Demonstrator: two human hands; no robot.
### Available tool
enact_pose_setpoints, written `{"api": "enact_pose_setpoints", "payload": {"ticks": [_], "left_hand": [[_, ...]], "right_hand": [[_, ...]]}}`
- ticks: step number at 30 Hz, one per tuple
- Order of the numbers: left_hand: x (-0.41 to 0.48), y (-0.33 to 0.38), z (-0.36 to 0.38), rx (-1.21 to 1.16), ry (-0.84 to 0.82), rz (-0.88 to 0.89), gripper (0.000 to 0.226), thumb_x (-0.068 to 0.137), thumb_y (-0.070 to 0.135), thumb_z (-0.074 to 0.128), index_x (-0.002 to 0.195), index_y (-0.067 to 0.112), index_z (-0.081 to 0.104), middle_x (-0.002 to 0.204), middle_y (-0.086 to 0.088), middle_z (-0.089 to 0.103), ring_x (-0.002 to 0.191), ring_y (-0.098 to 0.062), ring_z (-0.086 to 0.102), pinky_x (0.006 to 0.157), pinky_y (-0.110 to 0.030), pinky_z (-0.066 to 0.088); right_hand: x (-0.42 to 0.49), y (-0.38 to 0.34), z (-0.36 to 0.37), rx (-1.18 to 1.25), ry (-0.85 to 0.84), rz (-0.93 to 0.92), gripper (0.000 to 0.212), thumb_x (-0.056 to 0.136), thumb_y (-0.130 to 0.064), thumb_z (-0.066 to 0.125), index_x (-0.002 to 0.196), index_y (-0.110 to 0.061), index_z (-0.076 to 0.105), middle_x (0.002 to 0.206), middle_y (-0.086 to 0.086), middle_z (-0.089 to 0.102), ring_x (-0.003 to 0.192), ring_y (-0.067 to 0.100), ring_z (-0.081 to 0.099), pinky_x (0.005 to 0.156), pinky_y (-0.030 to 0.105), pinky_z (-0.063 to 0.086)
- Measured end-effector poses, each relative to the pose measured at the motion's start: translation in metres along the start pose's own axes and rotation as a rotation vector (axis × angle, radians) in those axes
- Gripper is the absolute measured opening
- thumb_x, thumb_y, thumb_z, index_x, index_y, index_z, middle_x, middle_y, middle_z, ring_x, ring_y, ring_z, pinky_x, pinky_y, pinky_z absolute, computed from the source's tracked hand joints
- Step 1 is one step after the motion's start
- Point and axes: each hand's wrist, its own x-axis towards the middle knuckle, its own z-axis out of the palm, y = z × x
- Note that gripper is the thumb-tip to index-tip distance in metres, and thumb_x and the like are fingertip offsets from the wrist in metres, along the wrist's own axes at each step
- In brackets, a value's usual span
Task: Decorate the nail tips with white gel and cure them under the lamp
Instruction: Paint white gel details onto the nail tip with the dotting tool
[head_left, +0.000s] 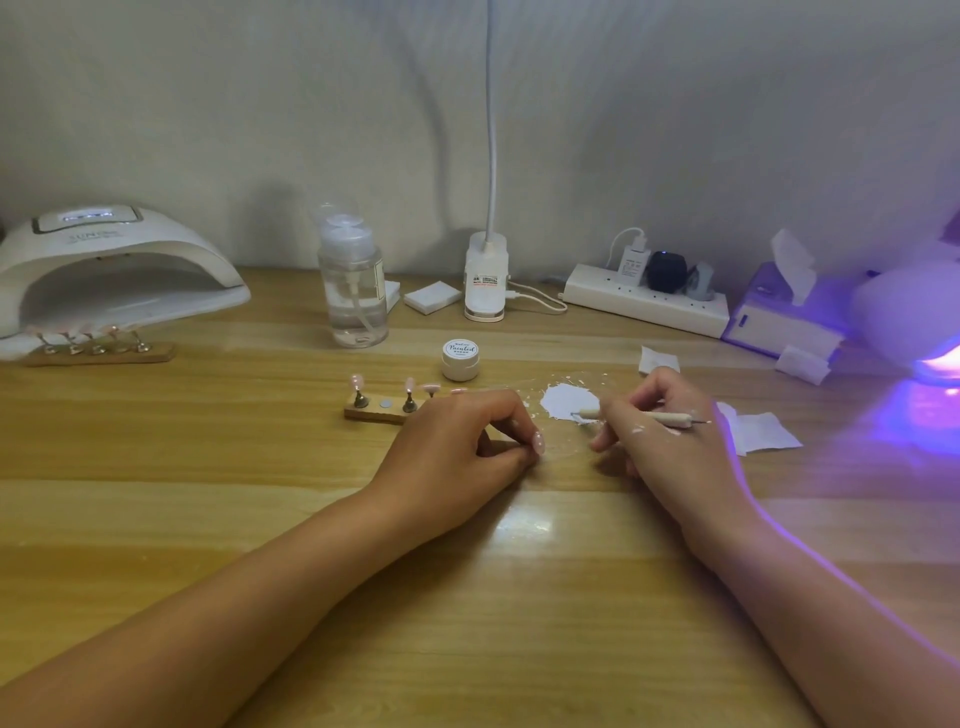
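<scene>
Nail tip (538, 443), pale pink, sits pinched between the thumb and fingers of your left hand (457, 447), low over the desk (467, 597). Your right hand (670, 436) curls its fingers round a white-handled dotting tool (660, 417). The tool's front end touches a splash of white gel (569, 401), which lies on the desk just beyond your right fingers, between both hands. Just behind your left fingers stands a wooden holder (376, 414) with more pink tips (357, 382) on metal stands, and beyond it a small white jar (460, 358). Far to the left of your left fingers a white curing lamp (114, 270) has a second holder (101, 354) at its mouth. Well to the right of your right fingers a second lamp (909, 312) glows violet, and paper wipes (769, 431) lie just beside that hand.
</scene>
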Motion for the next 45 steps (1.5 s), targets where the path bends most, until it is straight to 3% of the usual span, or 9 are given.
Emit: {"api": "enact_pose_setpoints", "payload": {"ticks": [5, 9, 12, 15, 21, 27, 32, 39, 45], "left_hand": [[0.000, 0.000, 0.000, 0.015, 0.002, -0.005, 0.023, 0.083, 0.021, 0.074, 0.074, 0.040, 0.062, 0.073, 0.028, 0.063, 0.057, 0.001, 0.054, 0.057, -0.011, 0.030], [0.000, 0.002, -0.002, 0.030, 0.000, 0.013, 0.029, 0.083, 0.021, 0.074, 0.072, 0.042, 0.058, 0.067, 0.039, 0.056, 0.056, 0.002, 0.052, 0.055, -0.009, 0.032], [0.000, 0.002, -0.002, 0.024, -0.004, 0.015, 0.028, 0.083, 0.019, 0.074, 0.073, 0.041, 0.058, 0.069, 0.039, 0.057, 0.055, 0.002, 0.051, 0.055, -0.009, 0.031], [0.000, 0.002, -0.002, 0.016, -0.006, 0.010, 0.028, 0.083, 0.020, 0.074, 0.073, 0.041, 0.058, 0.068, 0.039, 0.057, 0.054, 0.001, 0.051, 0.054, -0.010, 0.031], [0.000, 0.001, -0.001, 0.018, -0.002, 0.007, 0.030, 0.082, 0.019, 0.074, 0.071, 0.041, 0.057, 0.069, 0.039, 0.057, 0.054, 0.000, 0.051, 0.054, -0.011, 0.030], [0.001, 0.001, -0.002, 0.030, -0.004, 0.002, 0.027, 0.082, 0.020, 0.074, 0.073, 0.040, 0.059, 0.070, 0.038, 0.058, 0.056, 0.000, 0.052, 0.055, -0.011, 0.030], [0.001, 0.000, -0.001, 0.017, 0.004, 0.004, 0.026, 0.082, 0.020, 0.074, 0.073, 0.040, 0.060, 0.078, 0.025, 0.067, 0.056, -0.001, 0.053, 0.055, -0.013, 0.031], [0.001, 0.001, -0.002, 0.022, -0.003, 0.000, 0.022, 0.082, 0.020, 0.074, 0.076, 0.037, 0.063, 0.071, 0.038, 0.059, 0.056, 0.000, 0.053, 0.055, -0.011, 0.033], [0.001, -0.001, -0.001, 0.023, -0.004, -0.007, 0.020, 0.082, 0.020, 0.074, 0.076, 0.037, 0.063, 0.073, 0.036, 0.060, 0.057, -0.002, 0.054, 0.056, -0.012, 0.032]], "right_hand": [[-0.010, -0.014, -0.002, 0.304, 0.081, -0.040, 0.014, 0.098, -0.034, 0.062, 0.101, -0.023, 0.055, 0.087, -0.006, 0.078, 0.062, 0.012, 0.070, 0.047, 0.023, 0.048], [-0.028, -0.022, 0.007, 0.446, -0.044, 0.062, 0.022, 0.090, -0.029, 0.072, 0.084, -0.015, 0.057, 0.060, 0.001, 0.069, 0.044, 0.008, 0.054, 0.039, 0.017, 0.040], [-0.032, -0.022, 0.011, 0.451, -0.054, 0.087, 0.021, 0.088, -0.015, 0.070, 0.081, -0.013, 0.050, 0.053, 0.004, 0.064, 0.041, 0.010, 0.052, 0.040, 0.019, 0.042], [-0.030, -0.021, 0.012, 0.432, -0.065, 0.089, 0.025, 0.081, -0.007, 0.065, 0.065, -0.014, 0.047, 0.049, 0.009, 0.061, 0.039, 0.011, 0.050, 0.039, 0.018, 0.040], [-0.031, -0.019, 0.015, 0.337, -0.126, 0.053, 0.021, 0.063, -0.021, 0.062, 0.048, -0.026, 0.048, 0.049, 0.012, 0.063, 0.038, 0.011, 0.051, 0.040, 0.018, 0.040], [-0.030, -0.018, 0.016, 0.322, -0.141, 0.050, 0.019, 0.062, -0.021, 0.062, 0.049, -0.025, 0.049, 0.050, 0.013, 0.064, 0.038, 0.011, 0.053, 0.040, 0.017, 0.039], [-0.030, -0.018, 0.016, 0.319, -0.144, 0.045, 0.019, 0.062, -0.021, 0.062, 0.049, -0.026, 0.048, 0.050, 0.013, 0.064, 0.038, 0.011, 0.052, 0.040, 0.014, 0.038], [-0.029, -0.016, 0.014, 0.350, -0.134, 0.011, 0.034, 0.075, -0.008, 0.065, 0.051, -0.023, 0.046, 0.050, 0.014, 0.063, 0.039, 0.011, 0.052, 0.040, 0.015, 0.039], [-0.030, -0.017, 0.016, 0.334, -0.141, 0.012, 0.019, 0.063, -0.019, 0.061, 0.057, -0.018, 0.044, 0.049, 0.013, 0.063, 0.038, 0.012, 0.051, 0.039, 0.014, 0.036]]}}
